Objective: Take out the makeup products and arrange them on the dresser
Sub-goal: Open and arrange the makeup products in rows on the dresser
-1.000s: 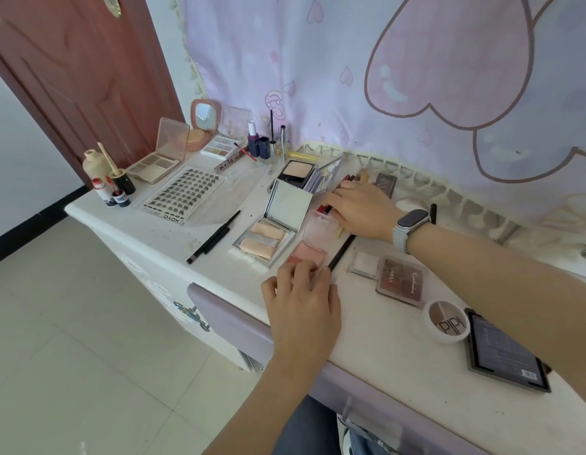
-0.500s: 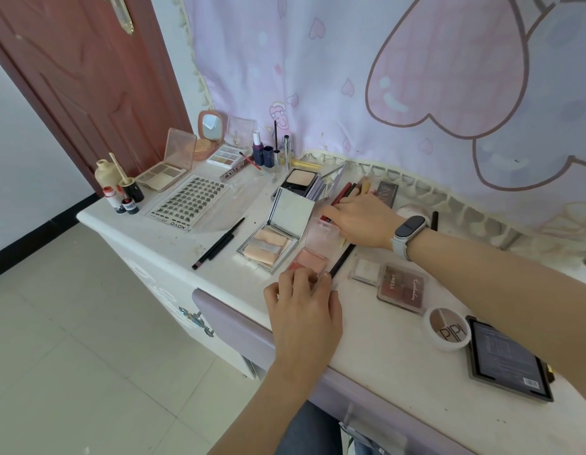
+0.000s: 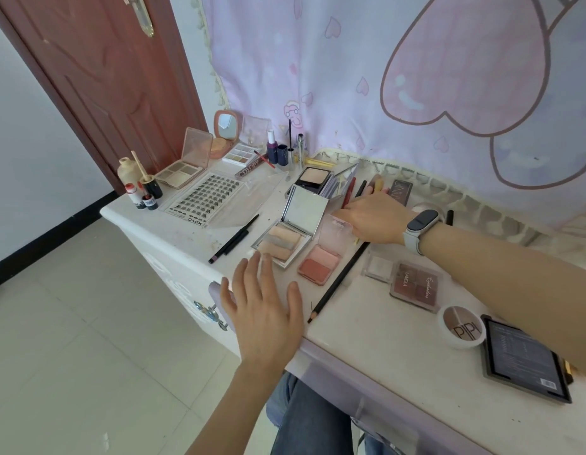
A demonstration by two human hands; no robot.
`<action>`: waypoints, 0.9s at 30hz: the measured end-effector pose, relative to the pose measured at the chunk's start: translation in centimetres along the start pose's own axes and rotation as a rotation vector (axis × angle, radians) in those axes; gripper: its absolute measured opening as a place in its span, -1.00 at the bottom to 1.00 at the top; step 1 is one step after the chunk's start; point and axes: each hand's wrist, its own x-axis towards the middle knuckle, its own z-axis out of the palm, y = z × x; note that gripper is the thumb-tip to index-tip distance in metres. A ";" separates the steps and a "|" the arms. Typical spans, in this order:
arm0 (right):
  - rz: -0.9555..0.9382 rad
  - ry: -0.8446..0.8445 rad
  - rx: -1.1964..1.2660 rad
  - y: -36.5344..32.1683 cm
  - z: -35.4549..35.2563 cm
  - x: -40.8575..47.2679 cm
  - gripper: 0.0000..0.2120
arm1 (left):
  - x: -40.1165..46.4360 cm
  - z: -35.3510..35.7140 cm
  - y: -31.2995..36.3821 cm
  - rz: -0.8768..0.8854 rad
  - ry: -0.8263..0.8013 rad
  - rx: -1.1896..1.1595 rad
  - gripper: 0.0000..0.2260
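Since the earlier frame the left hand (image 3: 263, 310) has lifted off the pink blush compact (image 3: 320, 261) and hovers with fingers spread, holding nothing, at the worktop (image 3: 377, 349) front edge. Right hand (image 3: 372, 216) reaches palm-down into the pencils (image 3: 349, 192) behind; whether it grips one, cannot tell. Step, as judged: sorting pencils; next, set one beside the long black pencil (image 3: 339, 279). Legible: "XOYO" on the lash tray (image 3: 203, 198), "LAMELA" on the eyeshadow palette (image 3: 416, 285).
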 end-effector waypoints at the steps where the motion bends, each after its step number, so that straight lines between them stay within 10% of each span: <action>1: -0.005 0.004 -0.020 0.0 0.1 0.0 -0.73 | -0.1 0.0 -0.2 -0.031 -0.017 0.014 -0.46; 19: -0.186 -0.089 -0.316 1.9 -0.7 -0.9 -0.72 | -0.1 0.8 -0.7 -0.083 -0.125 0.156 -0.33; 27: -0.036 0.484 -0.131 1.7 -1.6 -3.4 -0.88 | 0.0 1.0 -0.7 -0.078 -0.125 0.153 -0.30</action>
